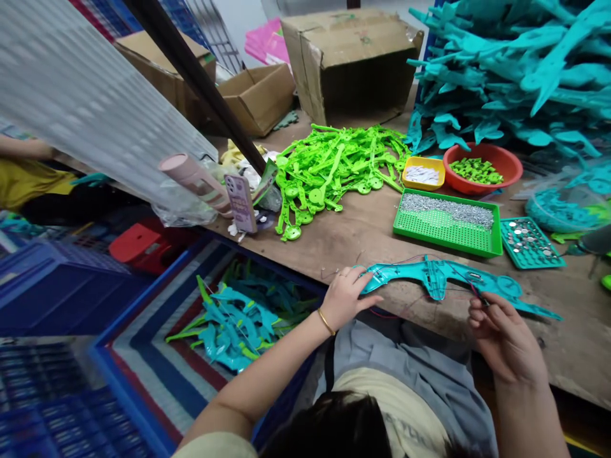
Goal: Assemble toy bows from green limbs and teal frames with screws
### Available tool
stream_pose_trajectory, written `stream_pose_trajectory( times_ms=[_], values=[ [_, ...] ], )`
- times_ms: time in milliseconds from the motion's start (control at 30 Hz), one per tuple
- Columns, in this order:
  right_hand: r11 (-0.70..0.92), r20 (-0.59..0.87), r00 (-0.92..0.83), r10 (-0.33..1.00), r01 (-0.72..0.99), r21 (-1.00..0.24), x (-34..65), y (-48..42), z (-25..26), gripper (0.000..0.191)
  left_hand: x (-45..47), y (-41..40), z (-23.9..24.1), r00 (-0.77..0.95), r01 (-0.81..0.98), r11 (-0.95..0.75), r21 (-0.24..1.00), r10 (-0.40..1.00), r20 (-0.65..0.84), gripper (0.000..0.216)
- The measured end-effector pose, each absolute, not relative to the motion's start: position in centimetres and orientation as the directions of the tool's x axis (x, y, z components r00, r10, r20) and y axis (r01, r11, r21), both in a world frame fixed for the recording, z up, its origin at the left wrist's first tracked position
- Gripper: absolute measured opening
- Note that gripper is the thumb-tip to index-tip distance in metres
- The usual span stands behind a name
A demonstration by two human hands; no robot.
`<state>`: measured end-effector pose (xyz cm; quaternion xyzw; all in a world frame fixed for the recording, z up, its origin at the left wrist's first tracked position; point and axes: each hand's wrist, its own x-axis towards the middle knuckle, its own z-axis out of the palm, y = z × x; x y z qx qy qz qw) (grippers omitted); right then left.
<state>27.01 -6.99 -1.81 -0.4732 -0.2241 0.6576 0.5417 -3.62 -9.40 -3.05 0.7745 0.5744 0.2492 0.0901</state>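
A long teal plastic toy part lies along the near edge of the wooden table, with thin red and dark wires running over it. My left hand grips its left end, thumb under and fingers curled on top; a ring and a gold bracelet show. My right hand is at the part's right section, fingers curled and pinching at the wires near a small metal piece. What the fingertips hold is too small to make out.
A green tray of small screws, a teal tray of round metal cells, a yellow dish and a red bowl sit behind. Green parts and teal parts are heaped farther back. A blue crate with finished pieces stands left.
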Motion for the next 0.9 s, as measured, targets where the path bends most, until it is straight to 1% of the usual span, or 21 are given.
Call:
stream_pose_trajectory(
  times_ms=[67, 167, 233, 400, 500, 600, 667, 700, 767, 833, 867, 900],
  values=[
    [-0.302, -0.364, 0.039, 0.930, -0.481, -0.823, 27.1, -6.9, -1.8, 0.031, -3.7, -9.1, -4.0, 0.217, 0.869, -0.311, 0.386, 0.939, 0.268, 0.046],
    [-0.307, -0.350, 0.013, 0.937, -0.451, -0.838, 26.9, -6.9, -1.6, 0.030, -4.9, -8.0, -3.8, 0.233, 0.850, -0.344, 0.398, 0.925, 0.300, 0.047],
    [-0.315, -0.354, 0.003, 0.935, -0.450, -0.836, 26.6, -6.9, -1.3, 0.030, -5.7, -7.0, -2.9, 0.213, 0.837, -0.365, 0.407, 0.904, 0.371, 0.048],
    [-0.312, -0.336, -0.022, 0.942, -0.436, -0.844, 25.5, -6.7, -1.1, 0.031, -5.5, -4.6, 0.1, 0.088, 0.813, -0.398, 0.425, 0.805, 0.587, 0.042],
    [-0.305, -0.335, -0.011, 0.942, -0.442, -0.844, 25.0, -6.9, -1.2, 0.033, -4.4, -4.2, 1.5, 0.030, 0.779, -0.432, 0.455, 0.750, 0.661, 0.043],
    [-0.324, -0.356, -0.014, 0.934, -0.453, -0.831, 25.2, -7.3, -1.1, 0.032, -3.7, -4.1, 2.5, -0.045, 0.722, -0.447, 0.529, 0.732, 0.680, 0.054],
    [-0.325, -0.363, -0.002, 0.932, -0.449, -0.832, 25.8, -7.1, -1.0, 0.031, -3.9, -3.8, 3.3, -0.128, 0.629, -0.423, 0.652, 0.771, 0.624, 0.063],
    [-0.305, -0.352, 0.021, 0.936, -0.448, -0.840, 26.3, -6.8, -0.9, 0.031, -4.1, -3.5, 3.7, -0.179, 0.551, -0.392, 0.737, 0.807, 0.563, 0.068],
    [-0.236, -0.309, 0.102, 0.946, -0.438, -0.867, 27.5, -5.9, -0.8, 0.034, -4.7, -2.8, 4.5, -0.254, 0.330, -0.299, 0.896, 0.886, 0.389, 0.077],
    [-0.182, -0.277, 0.183, 0.943, -0.413, -0.893, 28.6, -4.8, -0.6, 0.035, -5.5, -2.1, 5.5, -0.224, 0.135, -0.191, 0.972, 0.950, 0.217, 0.080],
    [-0.177, -0.277, 0.209, 0.938, -0.396, -0.901, 29.2, -4.3, -0.5, 0.032, -5.8, -1.9, 5.9, -0.171, 0.098, -0.148, 0.984, 0.972, 0.163, 0.078],
    [-0.185, -0.282, 0.222, 0.934, -0.374, -0.909, 29.6, -4.0, -0.4, 0.027, -6.2, -1.8, 6.2, -0.106, 0.114, -0.122, 0.986, 0.985, 0.134, 0.073]
  ],
)
